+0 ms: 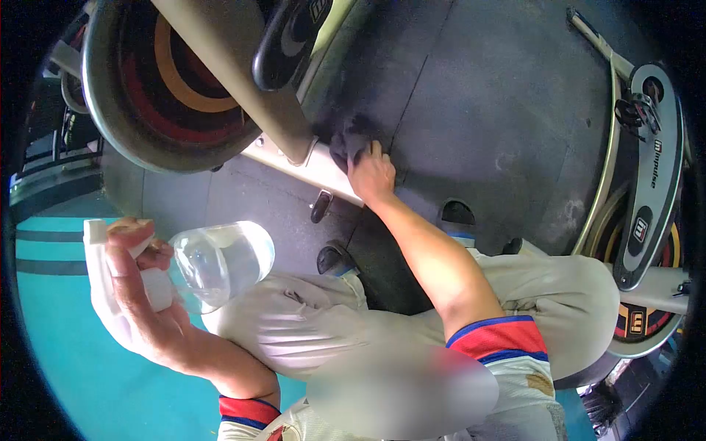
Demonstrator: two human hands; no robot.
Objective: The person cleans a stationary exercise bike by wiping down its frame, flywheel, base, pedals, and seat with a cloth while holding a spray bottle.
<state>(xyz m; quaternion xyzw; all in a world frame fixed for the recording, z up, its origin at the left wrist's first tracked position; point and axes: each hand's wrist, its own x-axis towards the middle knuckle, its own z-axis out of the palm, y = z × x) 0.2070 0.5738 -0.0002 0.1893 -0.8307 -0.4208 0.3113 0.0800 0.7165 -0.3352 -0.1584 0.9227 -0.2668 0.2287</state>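
Observation:
My left hand (140,294) is wrapped round the neck of a clear spray bottle (228,261) with a white trigger head (95,257). The bottle is tilted on its side above my left knee, its base toward the right. My right hand (371,175) holds a dark cloth (349,145) against the end of a pale metal base bar (327,169) of an exercise bike. Part of the cloth lies past my fingers on the bar's far side.
The bike's round flywheel housing (169,88) and slanted frame tube (235,66) rise at the upper left. Another machine (647,184) stands at the right. Dark floor tiles (485,110) lie between them, with turquoise flooring (59,331) at the lower left.

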